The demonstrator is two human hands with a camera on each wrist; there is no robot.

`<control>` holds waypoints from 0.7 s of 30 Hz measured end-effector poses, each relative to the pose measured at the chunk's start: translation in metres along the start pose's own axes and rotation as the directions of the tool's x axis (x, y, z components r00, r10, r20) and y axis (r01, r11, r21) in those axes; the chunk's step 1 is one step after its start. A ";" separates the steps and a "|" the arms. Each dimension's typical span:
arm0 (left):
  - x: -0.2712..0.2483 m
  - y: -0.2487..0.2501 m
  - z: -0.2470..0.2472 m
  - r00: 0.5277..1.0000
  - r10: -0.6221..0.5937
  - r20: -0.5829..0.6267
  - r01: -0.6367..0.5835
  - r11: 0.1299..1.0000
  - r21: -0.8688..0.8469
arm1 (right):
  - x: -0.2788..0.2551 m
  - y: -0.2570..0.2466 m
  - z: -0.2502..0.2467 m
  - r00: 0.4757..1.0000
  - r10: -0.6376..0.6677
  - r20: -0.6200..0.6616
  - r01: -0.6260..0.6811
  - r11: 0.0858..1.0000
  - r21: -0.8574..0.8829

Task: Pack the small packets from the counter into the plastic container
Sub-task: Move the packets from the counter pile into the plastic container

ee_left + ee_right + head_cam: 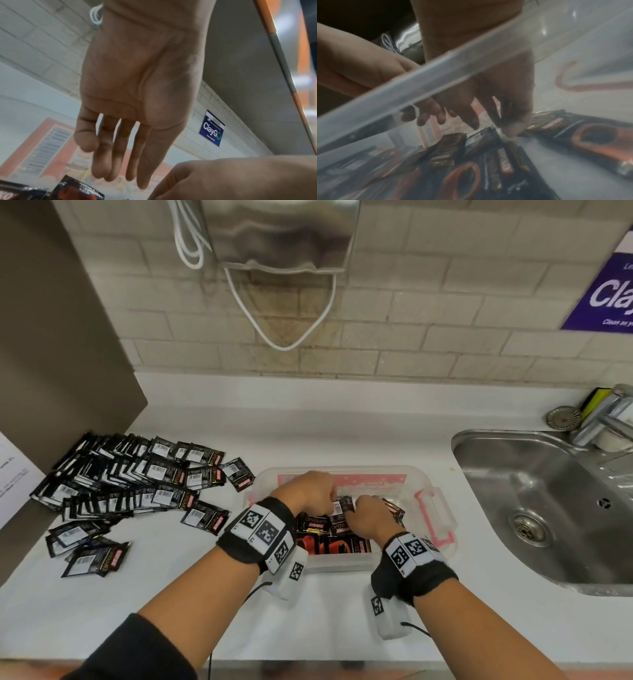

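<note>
Left of frame in the head view: a loose heap of small black foil packets (133,491) on the white counter (342,422), beside a clear rectangular plastic container with pink clips (442,529). At centre, both hands are inside the container over a few packets already laid there (329,539): left hand (308,491) has fingers extended and loosely spread, holding nothing in the left wrist view; right hand (368,517) has fingers pointing down among the packets, grasp cannot be told. Right of frame: a stainless steel sink (548,508).
</note>
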State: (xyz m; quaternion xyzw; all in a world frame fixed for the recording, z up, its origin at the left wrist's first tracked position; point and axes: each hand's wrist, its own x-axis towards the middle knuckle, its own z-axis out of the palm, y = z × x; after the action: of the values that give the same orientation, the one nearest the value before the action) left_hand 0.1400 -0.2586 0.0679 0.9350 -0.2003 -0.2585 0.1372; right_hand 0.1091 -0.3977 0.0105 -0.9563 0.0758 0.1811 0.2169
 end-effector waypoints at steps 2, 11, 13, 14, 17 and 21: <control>-0.004 0.004 0.002 0.992 0.058 0.111 -0.067 0.994 0.085 | 0.000 0.000 0.002 1.000 -0.007 0.028 0.006 1.000 0.015; -0.031 -0.002 -0.007 0.980 0.201 0.007 -0.201 0.979 -0.010 | 0.009 0.011 0.004 0.999 0.042 -0.012 -0.041 0.997 0.059; -0.042 -0.017 -0.012 0.971 0.207 -0.124 -0.223 0.965 -0.140 | 0.006 0.007 -0.001 0.996 0.021 -0.088 -0.016 0.998 0.052; -0.048 -0.027 -0.015 0.963 0.193 -0.190 -0.230 0.952 -0.201 | 0.003 0.002 -0.004 0.988 -0.005 -0.153 0.018 0.997 0.081; -0.071 -0.063 -0.025 0.933 0.096 -0.346 -0.231 0.898 -0.374 | -0.010 -0.024 -0.014 0.925 -0.094 -0.369 0.178 0.964 0.199; -0.109 -0.124 -0.035 0.863 -0.170 -0.476 -0.148 0.815 -0.560 | -0.033 -0.076 -0.018 0.857 -0.245 -0.454 0.400 0.871 0.285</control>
State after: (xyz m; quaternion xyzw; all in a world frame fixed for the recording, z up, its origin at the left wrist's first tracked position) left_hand 0.1108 -0.0957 0.0986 0.8837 -0.0635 -0.0539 0.4607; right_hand 0.1019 -0.3353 0.0678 -0.9132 -0.0130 -0.0773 0.4000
